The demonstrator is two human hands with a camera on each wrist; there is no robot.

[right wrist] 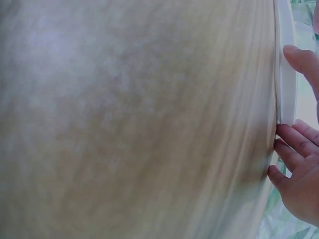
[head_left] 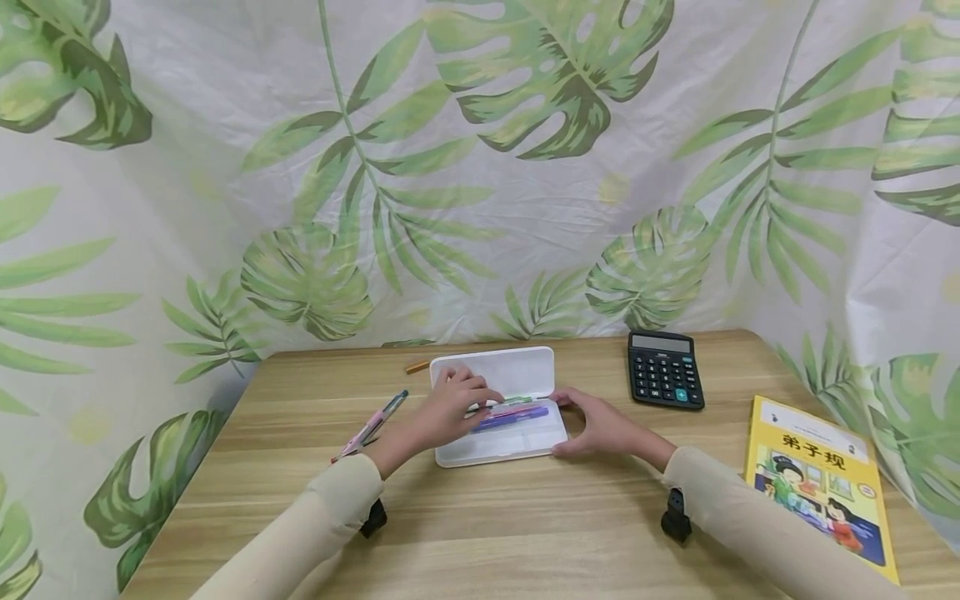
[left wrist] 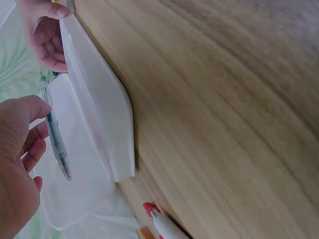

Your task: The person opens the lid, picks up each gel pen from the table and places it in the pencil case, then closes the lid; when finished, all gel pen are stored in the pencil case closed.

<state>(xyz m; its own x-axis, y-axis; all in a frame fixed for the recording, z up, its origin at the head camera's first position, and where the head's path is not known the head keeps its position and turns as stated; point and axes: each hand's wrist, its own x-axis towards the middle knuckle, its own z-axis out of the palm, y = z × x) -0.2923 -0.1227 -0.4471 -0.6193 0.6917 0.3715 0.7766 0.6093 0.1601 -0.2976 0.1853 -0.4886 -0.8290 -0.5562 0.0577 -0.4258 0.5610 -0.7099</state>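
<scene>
A white pencil case [head_left: 459, 455] lies on the table with its lid [head_left: 534, 367] raised at the back. Purple and other pens [head_left: 512, 418] lie inside it. Over the case, my left hand [head_left: 452, 410] pinches a clear-barrelled green gel pen [left wrist: 56, 134] between thumb and fingers, its tip angled down in the left wrist view. My right hand [head_left: 602, 423] holds the case's right end, thumb [right wrist: 299, 59] on the front side and fingers around the corner. Part of the case's left side is hidden behind my left hand.
Several pens [head_left: 372, 425] lie on the table left of the case, and a small orange-brown object [head_left: 417, 367] sits behind its left corner. A black calculator [head_left: 666, 371] is at the back right. A yellow book [head_left: 821, 487] lies along the right edge. A leaf-patterned cloth [head_left: 480, 167] hangs behind.
</scene>
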